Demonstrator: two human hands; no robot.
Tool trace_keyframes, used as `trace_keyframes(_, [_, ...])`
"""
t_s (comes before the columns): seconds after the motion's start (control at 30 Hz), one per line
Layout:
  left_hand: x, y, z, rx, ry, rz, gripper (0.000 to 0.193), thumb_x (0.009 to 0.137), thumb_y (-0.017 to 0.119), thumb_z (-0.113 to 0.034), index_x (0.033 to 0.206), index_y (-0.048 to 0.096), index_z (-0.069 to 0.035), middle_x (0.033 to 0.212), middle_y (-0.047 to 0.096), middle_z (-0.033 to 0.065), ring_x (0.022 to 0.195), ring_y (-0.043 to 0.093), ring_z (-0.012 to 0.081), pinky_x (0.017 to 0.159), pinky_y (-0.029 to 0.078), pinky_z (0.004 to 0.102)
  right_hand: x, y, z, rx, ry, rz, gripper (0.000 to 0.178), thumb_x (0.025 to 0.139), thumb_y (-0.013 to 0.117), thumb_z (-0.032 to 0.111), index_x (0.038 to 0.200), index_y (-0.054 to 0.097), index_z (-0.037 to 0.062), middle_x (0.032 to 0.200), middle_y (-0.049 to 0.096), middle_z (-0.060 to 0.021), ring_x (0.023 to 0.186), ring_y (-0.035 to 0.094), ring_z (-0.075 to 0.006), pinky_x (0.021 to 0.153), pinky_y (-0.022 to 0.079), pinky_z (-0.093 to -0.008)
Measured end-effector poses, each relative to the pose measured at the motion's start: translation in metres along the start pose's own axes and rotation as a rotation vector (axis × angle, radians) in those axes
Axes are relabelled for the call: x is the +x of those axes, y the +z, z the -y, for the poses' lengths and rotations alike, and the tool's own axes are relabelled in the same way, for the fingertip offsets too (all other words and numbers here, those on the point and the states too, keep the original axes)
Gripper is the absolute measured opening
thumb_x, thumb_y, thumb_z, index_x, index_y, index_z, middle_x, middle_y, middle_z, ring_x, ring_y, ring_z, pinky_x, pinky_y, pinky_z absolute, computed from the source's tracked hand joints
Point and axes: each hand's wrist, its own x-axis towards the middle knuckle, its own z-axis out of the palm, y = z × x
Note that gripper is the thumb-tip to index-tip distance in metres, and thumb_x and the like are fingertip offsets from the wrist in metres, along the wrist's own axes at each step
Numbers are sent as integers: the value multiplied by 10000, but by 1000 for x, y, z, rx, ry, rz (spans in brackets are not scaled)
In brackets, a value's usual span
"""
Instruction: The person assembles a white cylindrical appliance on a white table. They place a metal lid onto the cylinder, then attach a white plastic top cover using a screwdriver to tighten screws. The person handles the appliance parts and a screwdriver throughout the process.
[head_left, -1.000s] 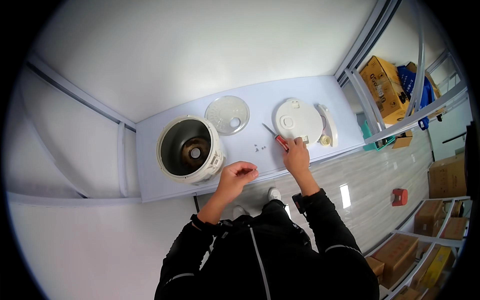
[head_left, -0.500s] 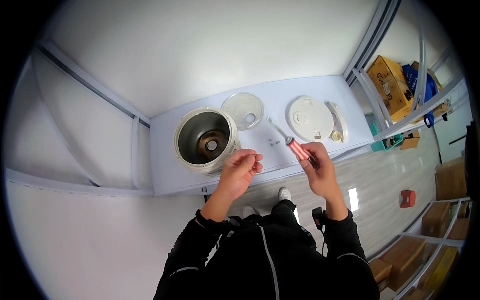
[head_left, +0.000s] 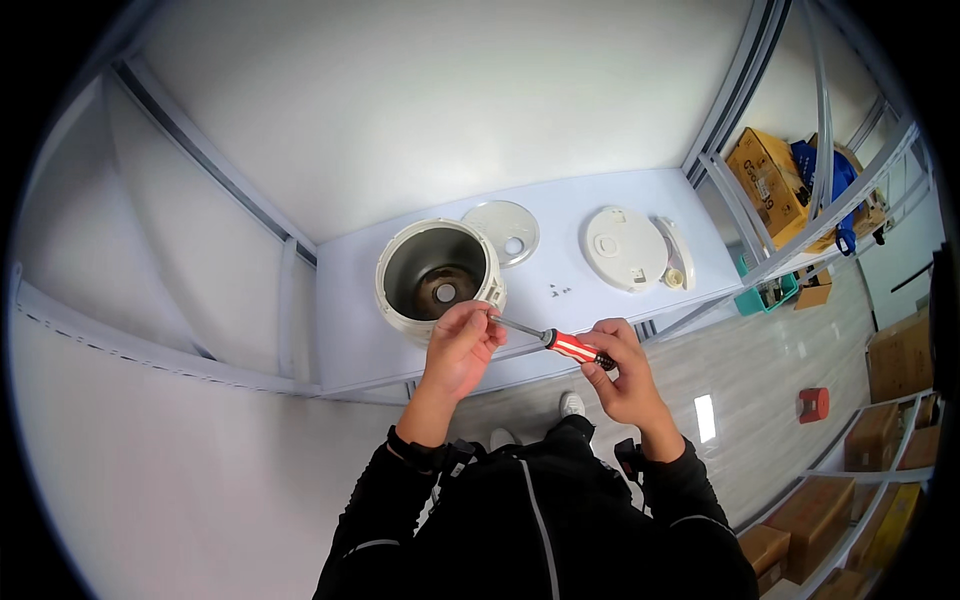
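Observation:
My right hand (head_left: 622, 375) grips a screwdriver (head_left: 572, 347) by its red and white striped handle. Its metal shaft points left, with the tip at the fingertips of my left hand (head_left: 462, 355). Those fingers are pinched together; whatever small thing they hold, if any, is too small to make out. Just beyond my left hand stands a rice cooker body (head_left: 394, 318), white outside and grey inside, with a brownish bottom around a round centre piece (head_left: 445, 293). Several small screws (head_left: 560, 291) lie on the table to the right of the cooker.
A clear round disc (head_left: 490, 222) with a hole lies behind the cooker. On the right of the white table (head_left: 350, 362) are a round white lid (head_left: 618, 262) and a curved white piece (head_left: 682, 255). Frame posts (head_left: 215, 185) flank the table; a red stool (head_left: 813, 404) stands on the floor.
My right hand has lowered the screwdriver and swung its tip leftward to the fingertips of my left hand. The view has shifted slightly.

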Motion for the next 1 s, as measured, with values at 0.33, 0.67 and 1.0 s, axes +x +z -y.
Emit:
trace_keyframes(0.33, [-14,-5,-7,140,98,-15,166,1073,594,-96,1207,685,-63,1154,724,78,958,704,218,892,559,384,4,10,12,-33,-11,19,350,939,665,-61,1277,687,25,1169,546,-108,987,593,-206,803,520,-285])
trace_keyframes(0.67, [-5,6,4,311,99,-137,172,1064,636,-131,1189,673,-19,1092,691,67,941,671,181,884,561,359,7,-1,4,115,53,106,292,1005,623,34,1291,680,5,1074,665,-140,853,644,-194,751,527,-309])
trace_keyframes(1.0, [7,3,61,253,-141,-410,242,1074,641,-212,1209,655,-12,964,636,13,790,596,123,751,508,295,-8,-15,-19,71,167,6,213,1000,654,49,1198,711,-5,978,709,-126,812,686,-215,734,531,-313])
